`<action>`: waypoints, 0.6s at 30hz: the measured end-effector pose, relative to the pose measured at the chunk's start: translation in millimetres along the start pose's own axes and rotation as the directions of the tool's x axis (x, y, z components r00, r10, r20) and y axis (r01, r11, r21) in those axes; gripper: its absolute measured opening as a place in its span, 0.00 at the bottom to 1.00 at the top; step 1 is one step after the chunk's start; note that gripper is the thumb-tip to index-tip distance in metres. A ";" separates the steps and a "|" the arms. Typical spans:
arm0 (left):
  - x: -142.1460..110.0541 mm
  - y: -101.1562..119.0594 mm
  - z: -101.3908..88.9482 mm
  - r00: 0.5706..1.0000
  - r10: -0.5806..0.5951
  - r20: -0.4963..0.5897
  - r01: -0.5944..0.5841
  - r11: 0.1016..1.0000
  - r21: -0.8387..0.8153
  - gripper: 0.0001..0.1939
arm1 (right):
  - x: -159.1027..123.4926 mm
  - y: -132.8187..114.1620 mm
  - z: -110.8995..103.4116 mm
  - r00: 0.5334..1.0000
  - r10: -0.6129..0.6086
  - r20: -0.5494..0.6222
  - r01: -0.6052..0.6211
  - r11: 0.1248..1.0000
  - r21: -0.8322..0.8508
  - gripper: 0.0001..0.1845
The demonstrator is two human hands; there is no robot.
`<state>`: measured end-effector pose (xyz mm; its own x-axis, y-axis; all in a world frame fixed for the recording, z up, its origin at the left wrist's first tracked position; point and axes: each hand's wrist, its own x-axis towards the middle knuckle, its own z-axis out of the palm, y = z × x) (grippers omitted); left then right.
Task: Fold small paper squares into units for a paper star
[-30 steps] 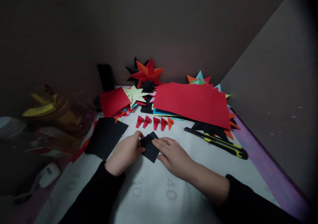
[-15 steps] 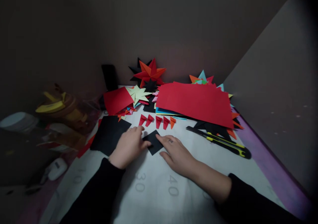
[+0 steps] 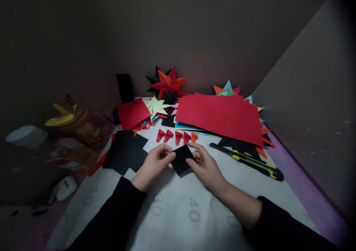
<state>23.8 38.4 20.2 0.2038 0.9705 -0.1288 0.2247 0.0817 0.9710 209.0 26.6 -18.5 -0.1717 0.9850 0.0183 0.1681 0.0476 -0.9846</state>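
Observation:
A small black paper square (image 3: 183, 161) is held up off the white mat, turned with a corner toward me. My left hand (image 3: 158, 162) pinches its left corner between thumb and fingers. On the opposite corner, my right hand (image 3: 205, 165) is closed with its thumb on top and fingers behind. Just beyond the square lies a row of several small folded red paper pieces (image 3: 178, 137), with an orange folded piece (image 3: 194, 137) at its right end. Larger black paper (image 3: 122, 150) lies flat beside my left hand.
A black and yellow utility knife (image 3: 250, 162) lies to the right. Red paper sheets (image 3: 219, 117) are stacked behind it. Folded paper stars (image 3: 170, 82) stand by the wall. At left are a yellow-lidded cup (image 3: 71, 119) and a white case (image 3: 66, 188).
Both hands have lifted the small black square off the mat and closed on its side corners. It has shifted slightly right. The view has moved a little.

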 end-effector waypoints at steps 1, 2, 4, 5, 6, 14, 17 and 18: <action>-0.1 -1.1 2.9 0.999 -0.044 0.006 0.045 0.991 -0.125 0.13 | -0.3 -0.2 0.3 1.000 0.028 0.006 -0.028 0.997 0.070 0.22; -0.3 -2.2 5.3 0.997 -0.082 0.015 0.083 0.971 -0.223 0.15 | -0.6 -1.0 0.1 0.999 0.044 0.016 -0.045 0.991 0.124 0.20; -0.8 -3.5 7.9 0.990 -0.142 0.021 0.141 0.935 -0.324 0.20 | -0.4 -4.1 -3.2 0.999 0.021 0.027 -0.025 0.986 0.168 0.15; -1.0 -3.5 8.0 0.987 -0.161 0.010 0.155 0.926 -0.344 0.21 | 0.4 -6.3 -6.4 1.000 -0.023 0.014 0.020 0.987 0.162 0.12; -1.2 -3.2 7.5 0.985 -0.175 -0.005 0.162 0.921 -0.356 0.21 | 1.7 -8.6 -10.4 0.996 -0.085 -0.008 0.085 0.987 0.137 0.10; -2.4 -2.9 1.1 0.980 -0.193 0.054 0.200 0.920 -0.337 0.17 | 14.0 -13.5 -33.6 0.911 -0.365 0.194 0.392 0.911 -0.129 0.11; -5.2 -4.7 2.7 0.978 -0.198 0.071 0.210 0.924 -0.318 0.16 | 14.7 -11.9 -32.0 0.929 -0.332 0.162 0.345 0.936 -0.065 0.06; -6.0 -5.1 3.6 0.979 -0.193 0.069 0.204 0.927 -0.313 0.15 | 14.7 -12.0 -31.0 0.936 -0.318 0.151 0.326 0.945 -0.034 0.05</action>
<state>24.9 31.3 15.4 0.2216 0.9187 -0.3268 -0.0484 0.3451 0.9373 234.6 45.6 -1.1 -0.3603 0.8819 0.3040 0.1355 0.3719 -0.9183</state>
